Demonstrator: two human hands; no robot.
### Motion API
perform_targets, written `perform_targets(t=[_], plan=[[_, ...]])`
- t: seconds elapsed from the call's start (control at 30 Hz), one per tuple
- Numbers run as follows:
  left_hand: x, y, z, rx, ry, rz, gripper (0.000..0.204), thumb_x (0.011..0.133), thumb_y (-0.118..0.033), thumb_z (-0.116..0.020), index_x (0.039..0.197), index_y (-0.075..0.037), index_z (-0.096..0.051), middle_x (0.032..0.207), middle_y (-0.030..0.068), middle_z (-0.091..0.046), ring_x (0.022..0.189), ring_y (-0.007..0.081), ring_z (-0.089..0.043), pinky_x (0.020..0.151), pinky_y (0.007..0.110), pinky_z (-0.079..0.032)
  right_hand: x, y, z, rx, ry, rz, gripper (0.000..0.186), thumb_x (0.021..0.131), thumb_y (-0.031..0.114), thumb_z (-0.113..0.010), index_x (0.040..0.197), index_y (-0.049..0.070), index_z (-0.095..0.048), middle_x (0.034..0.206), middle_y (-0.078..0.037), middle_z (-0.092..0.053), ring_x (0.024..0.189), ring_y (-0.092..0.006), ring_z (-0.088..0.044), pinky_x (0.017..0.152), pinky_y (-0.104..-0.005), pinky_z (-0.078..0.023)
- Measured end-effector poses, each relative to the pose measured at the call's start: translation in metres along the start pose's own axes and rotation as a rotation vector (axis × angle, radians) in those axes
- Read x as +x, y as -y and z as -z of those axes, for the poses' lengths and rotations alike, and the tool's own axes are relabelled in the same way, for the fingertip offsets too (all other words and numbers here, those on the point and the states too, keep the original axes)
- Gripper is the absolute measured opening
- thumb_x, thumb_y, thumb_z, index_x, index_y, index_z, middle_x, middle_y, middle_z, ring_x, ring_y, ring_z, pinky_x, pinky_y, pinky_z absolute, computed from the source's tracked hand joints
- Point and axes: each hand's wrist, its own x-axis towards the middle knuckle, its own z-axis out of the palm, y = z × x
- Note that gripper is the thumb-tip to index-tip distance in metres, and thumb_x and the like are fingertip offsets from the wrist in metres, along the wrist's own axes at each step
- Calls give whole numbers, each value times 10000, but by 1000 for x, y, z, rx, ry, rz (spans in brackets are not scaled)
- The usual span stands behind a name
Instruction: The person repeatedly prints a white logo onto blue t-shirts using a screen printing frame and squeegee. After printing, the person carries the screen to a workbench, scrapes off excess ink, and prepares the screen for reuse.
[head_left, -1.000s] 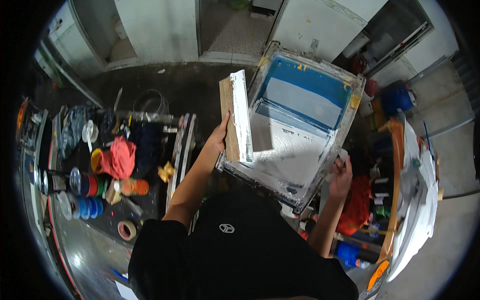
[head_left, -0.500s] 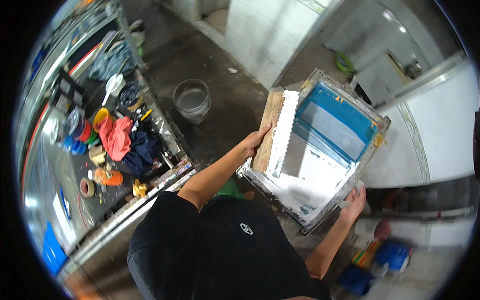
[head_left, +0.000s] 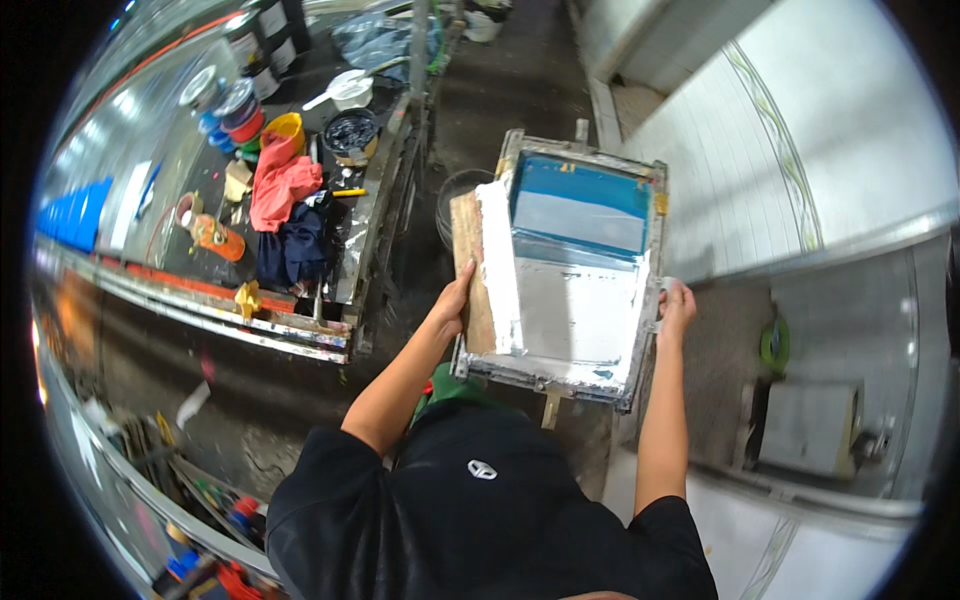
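Observation:
I carry a metal-framed printing screen (head_left: 590, 165) flat in front of my chest, its mesh blue at the far end and smeared white nearer me. A wooden squeegee (head_left: 468, 270) coated in white ink lies along the frame's left side. My left hand (head_left: 454, 308) grips that left side together with the squeegee. My right hand (head_left: 677, 304) holds the frame's right rail.
To my left runs a long workbench (head_left: 300, 325) with paint tubs (head_left: 350, 130), red and dark rags (head_left: 282, 190), a tape roll and cans. A round bucket (head_left: 452, 195) stands on the dark floor under the screen. A white tiled wall (head_left: 760, 150) is at the right.
I have turned with the screen: the workbench swung to the upper left and the white wall came in at the right. Both hands kept their hold on the frame.

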Motion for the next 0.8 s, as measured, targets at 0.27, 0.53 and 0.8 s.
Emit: perform_targets(t=[0.27, 0.53, 0.8], plan=[[-32, 14, -4, -236, -321, -121, 819, 939, -630, -602, 1428, 20, -511, 1397, 201, -579, 1213, 317, -601, 1011, 437, -480, 104, -8, -138, -78, 391, -194, 231, 977, 254, -667, 969, 24, -669, 668, -43, -621, 490, -78, -494, 429, -220, -333], [-5, 23, -40, -360, -545, -267, 754, 931, -576, -655, 1362, 36, -566, 1299, 192, -640, 1164, 306, -626, 983, 427, -500, 175, -51, -239, -132, 580, -332, 272, 928, 292, -717, 959, 27, -667, 649, -67, -618, 429, -97, -445, 392, -240, -304], [-6, 26, -64, -269, -833, -306, 758, 890, -582, -706, 1289, 54, -606, 1178, 183, -689, 1046, 300, -678, 916, 431, -526, 198, -89, -289, -25, 865, -527, 279, 962, 312, -687, 1034, 43, -669, 762, -49, -656, 565, -109, -575, 452, -253, -390]])
